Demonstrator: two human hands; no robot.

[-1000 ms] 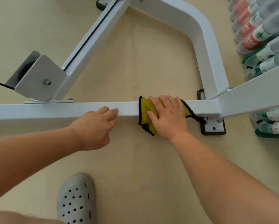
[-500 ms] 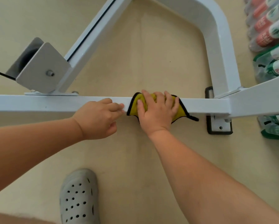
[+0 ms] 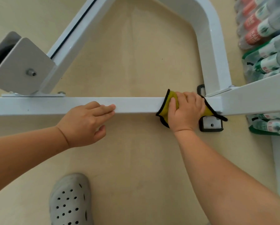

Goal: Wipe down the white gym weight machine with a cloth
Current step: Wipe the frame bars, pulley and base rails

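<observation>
Right now my right hand (image 3: 187, 111) has the yellow cloth (image 3: 171, 99) clamped over the crossbar (image 3: 136, 105) of the white gym weight machine (image 3: 80, 38), right of centre in the frame. My fingers (image 3: 190, 96) curl over the bar's top with the cloth beneath them, and the thumb lies against the near side, so the hand is grasping cloth and bar together. One black-trimmed corner of the cloth hangs below the bar; another reaches toward the foot plate (image 3: 211, 125) on the floor (image 3: 136, 159).

What matters for the next stroke is the bar's long axis, which runs straight across the frame from left to right. The cloth sits at the right end, just beside the joint where the curved upright (image 3: 212, 46) meets the bar, so I judge little is left to wipe that way. The long bare stretch lies to the left.

My left hand (image 3: 85, 124) rests on that stretch, well apart from the cloth. Its fingers (image 3: 106, 108) lie straight and relaxed along the near edge, the thumb is loose below, and it holds nothing. It braces me, I think, but it sits in the cloth's path toward the pulley bracket (image 3: 22, 67) at the left edge. A full pass leftward would need it lifted or slid away.
</observation>
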